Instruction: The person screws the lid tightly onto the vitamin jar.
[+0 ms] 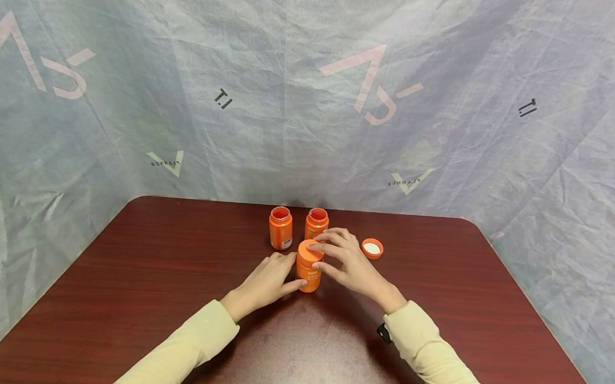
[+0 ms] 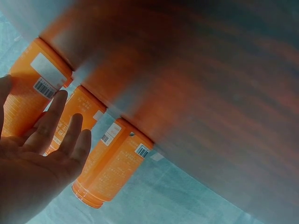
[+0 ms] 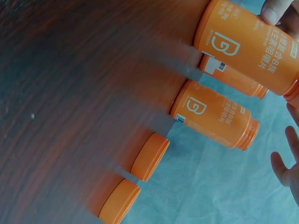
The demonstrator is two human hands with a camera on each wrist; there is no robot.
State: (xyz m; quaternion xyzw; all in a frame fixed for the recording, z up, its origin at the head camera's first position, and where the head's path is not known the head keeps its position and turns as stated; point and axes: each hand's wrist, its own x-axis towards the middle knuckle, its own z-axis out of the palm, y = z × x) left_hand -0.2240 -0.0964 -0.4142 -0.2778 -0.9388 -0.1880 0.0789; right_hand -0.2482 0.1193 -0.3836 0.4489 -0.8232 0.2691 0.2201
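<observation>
Left hand [image 1: 264, 282] grips the front bottle [image 1: 310, 279], upright near mid-table [image 1: 467, 313]. Right hand [image 1: 353, 265] is at its lid [image 1: 303, 256]; we can't tell if it's pinching. Risks as we see it: lid cocks if turned off-axis, bottle spins if left grip is light, right hand knocks the open bottle [image 1: 315, 231] just behind.

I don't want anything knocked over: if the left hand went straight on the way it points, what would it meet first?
Probably the capped orange bottle, which stands at the thumb and fingers of the left hand; whether it might slip past behind, the depth leaves unclear.
</observation>
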